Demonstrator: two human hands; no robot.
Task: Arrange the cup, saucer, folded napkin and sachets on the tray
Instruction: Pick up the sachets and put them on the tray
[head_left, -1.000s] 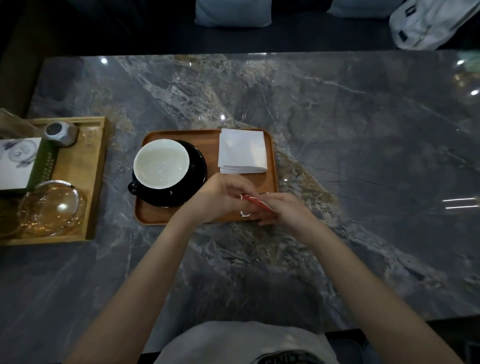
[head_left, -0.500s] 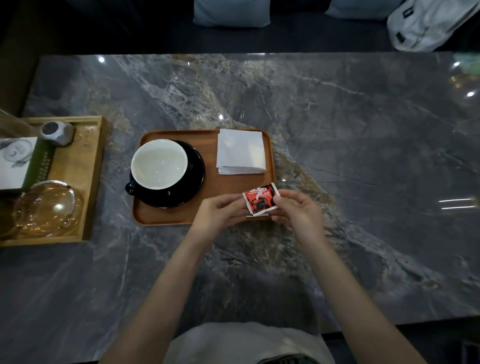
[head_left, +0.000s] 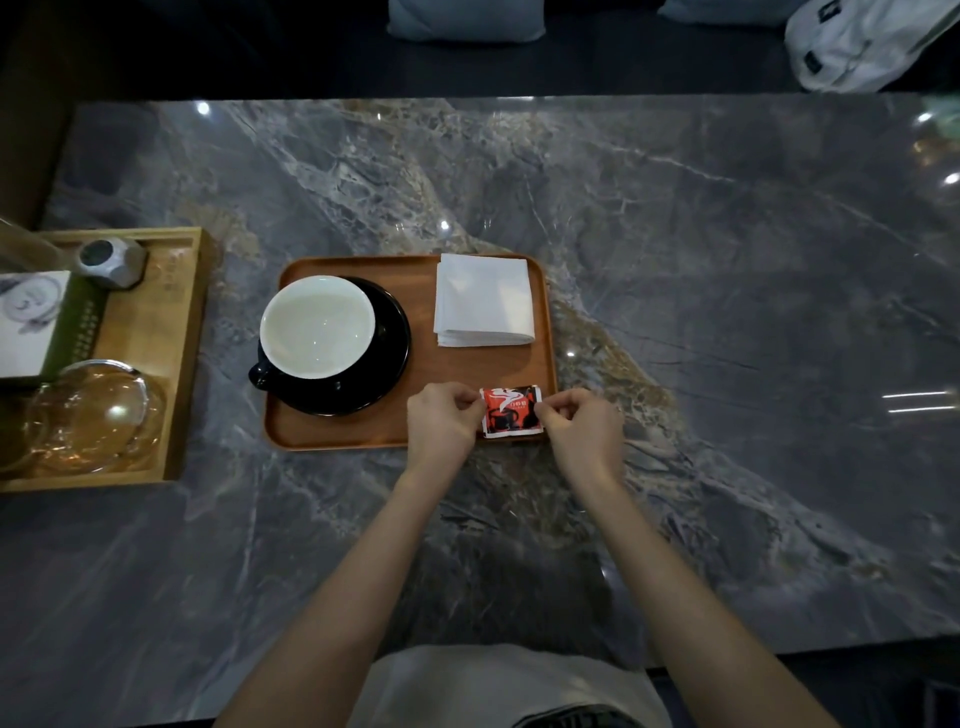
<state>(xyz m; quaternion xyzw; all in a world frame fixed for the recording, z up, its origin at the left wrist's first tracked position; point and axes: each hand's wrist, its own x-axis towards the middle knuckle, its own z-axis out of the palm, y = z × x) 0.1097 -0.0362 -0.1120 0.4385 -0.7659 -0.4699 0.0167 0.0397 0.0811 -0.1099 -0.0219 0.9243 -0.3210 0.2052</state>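
**Pinching the sachets at the tray's near right corner**

Gripping opposite edges, left hand (head_left: 441, 422) and right hand (head_left: 582, 427) pinch red sachets (head_left: 511, 414) over the tray (head_left: 415, 436); how many are stacked is unclear. Cup (head_left: 317, 325) on saucer (head_left: 387, 338) fills its left, napkin (head_left: 484, 300) its far right.

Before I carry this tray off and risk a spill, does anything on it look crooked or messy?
Nothing stands out. The cup sits upright on its saucer, the folded napkin lies square, and the left hand and right hand pinch the sachets at the tray corner.
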